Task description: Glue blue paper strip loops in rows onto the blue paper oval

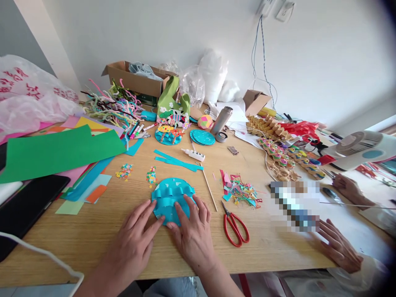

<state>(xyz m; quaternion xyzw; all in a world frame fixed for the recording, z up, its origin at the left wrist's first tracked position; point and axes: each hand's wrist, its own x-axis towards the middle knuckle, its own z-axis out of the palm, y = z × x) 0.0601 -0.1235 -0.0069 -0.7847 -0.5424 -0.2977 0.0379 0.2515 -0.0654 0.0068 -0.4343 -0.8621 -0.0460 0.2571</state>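
A round blue paper disc (172, 218) lies on the table in front of me, with looped blue paper strips (170, 192) standing across it in rows. My left hand (136, 231) rests at its left edge, fingers stretched out and apart. Fingertips of my right hand (192, 231) press on the lower strip and the disc's right side, with the thumb at the near rim. Neither hand is wrapped round anything. Beyond the disc lie loose blue paper strips (177, 161) and a white glue bottle (194, 154). Red-handled scissors (235, 227) and a thin wooden stick (209, 187) are to the right.
Coloured paper sheets (62, 150) and a black tablet-like slab (34, 210) cover the left. Paper scraps (243, 192) lie right of centre. A metal flask (221, 119) stands behind. At the right are another person's hands (340, 247) and a white fan (359, 148).
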